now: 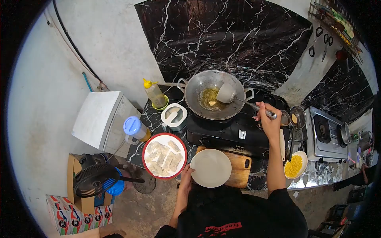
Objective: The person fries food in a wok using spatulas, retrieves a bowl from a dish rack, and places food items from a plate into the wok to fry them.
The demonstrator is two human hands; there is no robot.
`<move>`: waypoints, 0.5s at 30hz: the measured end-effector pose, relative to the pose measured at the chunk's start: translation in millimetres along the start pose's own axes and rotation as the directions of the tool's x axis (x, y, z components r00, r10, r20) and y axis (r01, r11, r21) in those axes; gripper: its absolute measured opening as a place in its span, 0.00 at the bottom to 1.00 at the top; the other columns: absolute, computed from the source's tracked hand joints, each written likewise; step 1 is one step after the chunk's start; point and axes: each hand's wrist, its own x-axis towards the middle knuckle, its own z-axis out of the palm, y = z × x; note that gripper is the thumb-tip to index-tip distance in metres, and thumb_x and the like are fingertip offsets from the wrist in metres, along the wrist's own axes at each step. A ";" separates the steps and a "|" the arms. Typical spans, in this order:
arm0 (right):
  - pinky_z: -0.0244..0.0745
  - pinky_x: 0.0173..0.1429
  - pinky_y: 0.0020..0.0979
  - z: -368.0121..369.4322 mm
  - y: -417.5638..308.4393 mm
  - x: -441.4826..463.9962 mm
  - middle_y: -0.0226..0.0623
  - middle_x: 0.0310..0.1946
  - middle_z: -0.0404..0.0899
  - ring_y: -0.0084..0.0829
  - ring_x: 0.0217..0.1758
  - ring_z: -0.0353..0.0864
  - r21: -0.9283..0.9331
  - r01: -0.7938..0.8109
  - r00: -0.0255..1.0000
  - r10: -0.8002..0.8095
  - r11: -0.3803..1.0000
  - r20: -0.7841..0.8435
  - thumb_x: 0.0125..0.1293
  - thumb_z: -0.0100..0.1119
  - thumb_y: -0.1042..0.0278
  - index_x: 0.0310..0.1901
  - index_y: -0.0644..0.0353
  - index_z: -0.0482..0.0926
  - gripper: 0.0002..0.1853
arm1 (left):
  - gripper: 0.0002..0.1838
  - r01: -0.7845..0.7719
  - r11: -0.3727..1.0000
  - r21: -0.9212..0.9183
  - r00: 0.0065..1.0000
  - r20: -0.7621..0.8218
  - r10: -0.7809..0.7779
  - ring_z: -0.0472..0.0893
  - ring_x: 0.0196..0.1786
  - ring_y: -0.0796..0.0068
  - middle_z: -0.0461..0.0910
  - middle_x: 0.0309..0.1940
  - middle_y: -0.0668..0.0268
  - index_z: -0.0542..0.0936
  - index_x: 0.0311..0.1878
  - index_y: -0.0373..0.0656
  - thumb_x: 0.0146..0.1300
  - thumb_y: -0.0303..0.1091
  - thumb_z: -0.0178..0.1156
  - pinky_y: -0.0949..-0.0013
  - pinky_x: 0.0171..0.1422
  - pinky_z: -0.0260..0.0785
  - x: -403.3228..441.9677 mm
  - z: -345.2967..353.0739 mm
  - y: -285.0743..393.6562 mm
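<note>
Over one wok (214,95), one ladle (226,93), two hands, apparently one plate (210,168)

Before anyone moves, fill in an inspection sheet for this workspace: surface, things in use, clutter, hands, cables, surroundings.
Surface: dark marbled counter, largely covered.
Job's things: ladle over wok, which holds yellowish liquid; pale plate partly over wooden board.
Clutter: small white packet on black stove.
Hands: left hand at plate's left edge; right hand grips ladle handle.
Cables: black cable down the wall.
Surroundings: fan beside open cardboard box; another person far right.
</note>
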 end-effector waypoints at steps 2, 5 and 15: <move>0.75 0.25 0.22 0.4 0.9 -2.6 0.31 0.15 0.73 0.17 0.17 0.72 -0.001 -0.008 1.000 0.008 1.000 0.008 0.66 0.51 0.70 0.37 0.73 0.80 0.13 | 0.20 -0.016 1.000 0.014 1.000 -0.015 0.017 0.77 0.44 0.72 0.77 0.43 0.63 0.72 0.53 0.37 0.56 0.27 0.48 0.72 0.48 0.69 0.2 -0.1 -0.6; 0.74 0.24 0.22 2.3 -0.8 -5.9 0.30 0.14 0.73 0.17 0.16 0.72 -0.030 -0.016 1.000 0.016 0.999 0.010 0.66 0.52 0.69 0.36 0.73 0.80 0.13 | 0.20 0.006 0.999 0.041 1.000 -0.016 -0.005 0.77 0.44 0.72 0.77 0.43 0.63 0.71 0.53 0.37 0.55 0.27 0.48 0.72 0.48 0.69 -1.6 1.4 2.0; 0.75 0.24 0.22 11.0 7.2 -8.9 0.30 0.13 0.71 0.17 0.15 0.70 -0.049 -0.073 0.997 0.073 0.996 0.001 0.68 0.50 0.66 0.36 0.74 0.79 0.15 | 0.20 0.007 0.999 0.031 0.999 -0.033 -0.006 0.77 0.44 0.71 0.76 0.43 0.63 0.71 0.54 0.38 0.55 0.28 0.49 0.71 0.48 0.70 -3.6 0.4 0.8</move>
